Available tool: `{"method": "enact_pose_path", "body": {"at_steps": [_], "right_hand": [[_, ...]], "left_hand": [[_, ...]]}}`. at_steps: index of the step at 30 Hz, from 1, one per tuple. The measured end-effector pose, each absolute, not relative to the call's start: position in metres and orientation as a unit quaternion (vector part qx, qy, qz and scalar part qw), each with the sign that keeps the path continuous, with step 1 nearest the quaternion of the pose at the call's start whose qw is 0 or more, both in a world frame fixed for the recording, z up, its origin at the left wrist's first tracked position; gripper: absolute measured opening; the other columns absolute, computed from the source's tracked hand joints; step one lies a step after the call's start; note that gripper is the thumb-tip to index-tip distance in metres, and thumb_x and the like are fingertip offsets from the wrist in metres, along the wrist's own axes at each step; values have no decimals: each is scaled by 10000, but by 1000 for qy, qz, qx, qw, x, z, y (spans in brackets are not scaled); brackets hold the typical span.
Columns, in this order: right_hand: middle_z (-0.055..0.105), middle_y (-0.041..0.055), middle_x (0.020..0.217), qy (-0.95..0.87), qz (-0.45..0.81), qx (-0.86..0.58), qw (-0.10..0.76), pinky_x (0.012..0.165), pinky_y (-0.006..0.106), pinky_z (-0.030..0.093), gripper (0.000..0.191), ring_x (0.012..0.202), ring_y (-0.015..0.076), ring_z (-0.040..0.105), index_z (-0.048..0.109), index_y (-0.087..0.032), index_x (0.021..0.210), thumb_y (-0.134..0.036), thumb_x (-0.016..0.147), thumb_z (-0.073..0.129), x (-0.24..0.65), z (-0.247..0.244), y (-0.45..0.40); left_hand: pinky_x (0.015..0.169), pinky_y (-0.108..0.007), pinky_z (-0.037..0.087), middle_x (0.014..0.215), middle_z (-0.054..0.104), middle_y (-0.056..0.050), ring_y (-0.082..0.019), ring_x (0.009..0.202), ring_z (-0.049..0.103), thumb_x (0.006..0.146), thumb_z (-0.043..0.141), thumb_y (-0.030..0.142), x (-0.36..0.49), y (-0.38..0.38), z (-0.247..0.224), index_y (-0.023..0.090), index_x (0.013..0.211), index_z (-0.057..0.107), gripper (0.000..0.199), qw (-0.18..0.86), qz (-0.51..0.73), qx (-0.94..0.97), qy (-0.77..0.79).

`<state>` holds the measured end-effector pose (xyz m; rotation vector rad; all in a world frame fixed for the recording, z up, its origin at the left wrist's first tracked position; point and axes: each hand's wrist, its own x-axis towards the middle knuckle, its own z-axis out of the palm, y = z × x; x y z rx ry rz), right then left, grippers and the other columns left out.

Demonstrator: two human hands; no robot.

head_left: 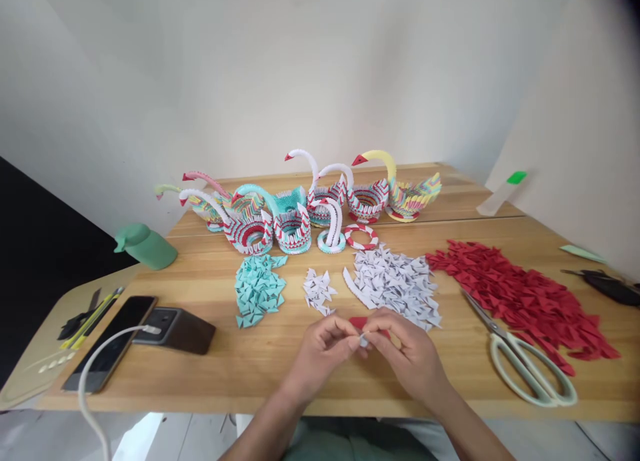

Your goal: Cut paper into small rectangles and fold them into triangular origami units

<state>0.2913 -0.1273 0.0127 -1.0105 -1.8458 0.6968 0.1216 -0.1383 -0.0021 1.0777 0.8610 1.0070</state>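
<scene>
My left hand [327, 351] and my right hand [403, 351] meet at the front of the table, their fingertips pinched on one small white folded paper piece [363, 341]. Most of that piece is hidden by the fingers. Just behind them lies some red paper [358, 322], partly covered by my hands. A large pile of white folded paper pieces [400, 284] spreads beyond my right hand, with a curved white strip of joined pieces [356, 289] at its left side. Beyond my left hand is a smaller white pile [319, 290], and left of it a turquoise pile [257, 289].
Several paper swans [293, 231] stand at the back, near a red-and-white ring [361, 237]. To the right are a red pile [520, 294] and scissors [530, 364]. On the left sit a phone [113, 344], a dark block with a cable [175, 329] and a green bottle [146, 246].
</scene>
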Motion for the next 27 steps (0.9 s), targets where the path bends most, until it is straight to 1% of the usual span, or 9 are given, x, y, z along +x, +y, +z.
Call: {"method": "enact_pose_path", "body": {"at_steps": [2, 4, 6, 8, 10, 14, 17, 20, 27], "right_hand": [[655, 3, 708, -743, 286, -406, 449, 633, 255, 474, 189, 652, 153, 619, 623, -228, 744, -252, 919, 556, 292, 12, -127], [660, 3, 712, -737, 287, -411, 454, 628, 253, 476, 168, 654, 154, 622, 632, -230, 760, -252, 913, 568, 292, 11, -126], [664, 7, 714, -729, 288, -416, 461, 628, 258, 481, 151, 657, 159, 625, 640, -231, 779, -255, 911, 572, 293, 9, -126], [668, 14, 717, -723, 294, -415, 468, 630, 265, 487, 142, 658, 163, 629, 644, -230, 795, -250, 914, 568, 294, 7, -125], [672, 17, 722, -719, 300, -409, 475, 627, 268, 490, 131, 653, 163, 632, 643, -229, 806, -233, 912, 567, 294, 4, -124], [679, 10, 735, -723, 299, -383, 492, 625, 256, 494, 116, 660, 154, 639, 645, -234, 821, -177, 896, 576, 294, -2, -120], [686, 3, 743, -733, 289, -362, 498, 638, 250, 499, 120, 681, 151, 646, 651, -238, 834, -146, 880, 589, 294, -6, -117], [690, 0, 746, -744, 276, -348, 498, 653, 251, 501, 114, 710, 154, 653, 650, -238, 848, -142, 878, 596, 294, -12, -115], [677, 5, 758, -759, 278, -328, 489, 658, 253, 494, 108, 721, 154, 648, 635, -229, 875, -134, 891, 584, 298, -18, -114]], "left_hand": [[665, -284, 500, 730, 713, -61, -178, 688, 662, 780, 675, 502, 119, -137, 1, 173, 769, 624, 333, 641, 437, 498, 387], [670, -292, 503, 747, 724, -59, -195, 708, 668, 833, 628, 451, 110, -134, 8, 183, 772, 660, 277, 571, 428, 565, 414], [773, -307, 496, 854, 749, -54, -219, 828, 680, 890, 567, 353, 90, -126, 18, 200, 815, 705, 219, 424, 406, 664, 463], [814, -323, 485, 902, 756, -52, -233, 866, 683, 898, 542, 322, 61, -114, 27, 215, 840, 718, 214, 226, 375, 724, 534], [829, -367, 475, 927, 748, -108, -276, 898, 674, 903, 513, 294, 28, -98, 31, 182, 870, 717, 235, 161, 367, 704, 586], [904, -361, 458, 1093, 712, -145, -280, 1036, 645, 927, 400, 208, -22, -67, 29, 153, 1065, 675, 313, -18, 215, 643, 735], [902, -345, 456, 1100, 707, -147, -269, 1052, 636, 922, 384, 177, -35, -53, 20, 141, 1108, 649, 325, -28, 137, 624, 769], [855, -337, 472, 1066, 717, -146, -268, 997, 653, 887, 453, 174, -37, -44, 9, 138, 1106, 644, 292, -14, 104, 616, 781], [848, -341, 468, 1083, 699, -133, -274, 1017, 634, 854, 505, 193, -42, -34, -8, 160, 1025, 684, 249, -9, 96, 620, 779]]}}
